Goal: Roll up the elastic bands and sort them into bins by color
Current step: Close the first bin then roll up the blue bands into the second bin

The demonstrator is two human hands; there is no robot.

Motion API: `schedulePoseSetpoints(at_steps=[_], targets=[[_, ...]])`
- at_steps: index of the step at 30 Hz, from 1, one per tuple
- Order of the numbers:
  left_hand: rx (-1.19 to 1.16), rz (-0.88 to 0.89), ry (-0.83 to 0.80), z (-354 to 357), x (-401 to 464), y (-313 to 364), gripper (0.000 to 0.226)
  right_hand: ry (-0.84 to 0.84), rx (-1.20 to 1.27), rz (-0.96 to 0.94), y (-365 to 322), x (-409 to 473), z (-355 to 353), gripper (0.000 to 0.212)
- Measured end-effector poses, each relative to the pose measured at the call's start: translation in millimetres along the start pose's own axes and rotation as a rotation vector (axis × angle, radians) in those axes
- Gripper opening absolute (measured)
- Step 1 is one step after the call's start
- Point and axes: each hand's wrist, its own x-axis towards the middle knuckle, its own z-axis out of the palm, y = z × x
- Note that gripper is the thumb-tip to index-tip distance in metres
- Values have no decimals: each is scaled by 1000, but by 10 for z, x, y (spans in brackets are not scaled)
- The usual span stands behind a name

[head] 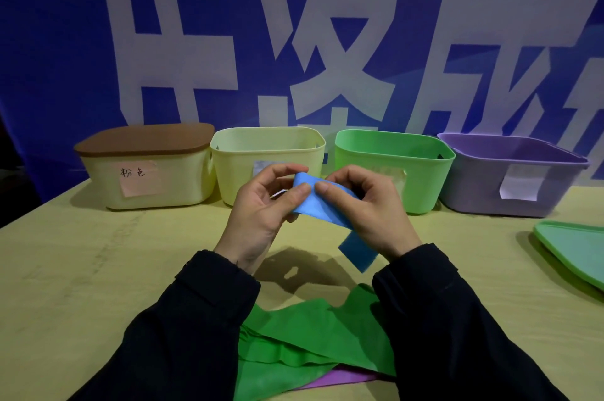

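I hold a blue elastic band [322,204] in the air above the table, in front of the bins. My left hand [261,207] pinches its left end between thumb and fingers. My right hand [369,207] pinches it just to the right, and the band's free tail hangs down under that hand. Green elastic bands [313,335] lie in a heap between my forearms near the table's front, with a purple band [340,379] partly hidden beneath them. Along the back stand a lidded cream bin [147,178] with a pink label, a pale yellow bin [238,168], a green bin [421,172] and a purple bin [483,185].
A green lid [575,250] lies flat on the table at the right edge. The yellow tabletop [98,270] stretches out to the left. A blue banner with large white characters [327,41] hangs right behind the bins.
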Motion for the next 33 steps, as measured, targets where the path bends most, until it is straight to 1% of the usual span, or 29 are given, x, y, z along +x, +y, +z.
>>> schedulePoseSetpoints(at_steps=[2, 3, 8, 11, 12, 15, 17, 18, 21, 23, 25, 28, 30, 33], targets=[[-11, -11, 0, -9, -3, -4, 32, -69, 26, 55, -3, 4, -37, 17], [-19, -18, -6, -7, -9, 0, 32, -74, 23, 67, -6, 4, -53, 19], [-81, -21, -25, 7, -13, 24, 33, -23, -4, 36, -19, 11, -81, 24], [-138, -46, -57, 16, -14, 34, 35, 24, -91, -3, -6, 1, -58, 44], [-142, -57, -63, 21, -18, 41, 36, 34, -114, -16, 3, -3, -51, 48], [-129, -76, -77, 25, -36, 48, 30, 53, -169, -84, 26, -4, -26, 42], [-89, -60, -81, 25, -38, 51, 26, 70, -228, -145, 24, -7, -3, 36], [-61, -42, -82, 27, -34, 49, 28, 69, -244, -162, 18, -8, 1, 34], [-35, -28, -71, 13, -13, 33, 42, 0, -153, -107, -5, -8, -74, 25], [-70, -41, -41, 0, -6, 37, 40, -50, -79, -47, 1, -1, -154, 17], [-63, -44, -29, 0, -7, 33, 33, -41, -114, -46, 33, 2, -189, 14], [-37, -38, -26, 3, -13, 20, 24, -6, -160, -71, 60, 9, -169, 11], [-7, -29, -30, 3, -14, 37, 29, 35, -188, -108, 61, 11, -164, 13], [25, -5, -38, -13, -14, 58, 36, 109, -238, -149, 71, 12, -183, 26]])
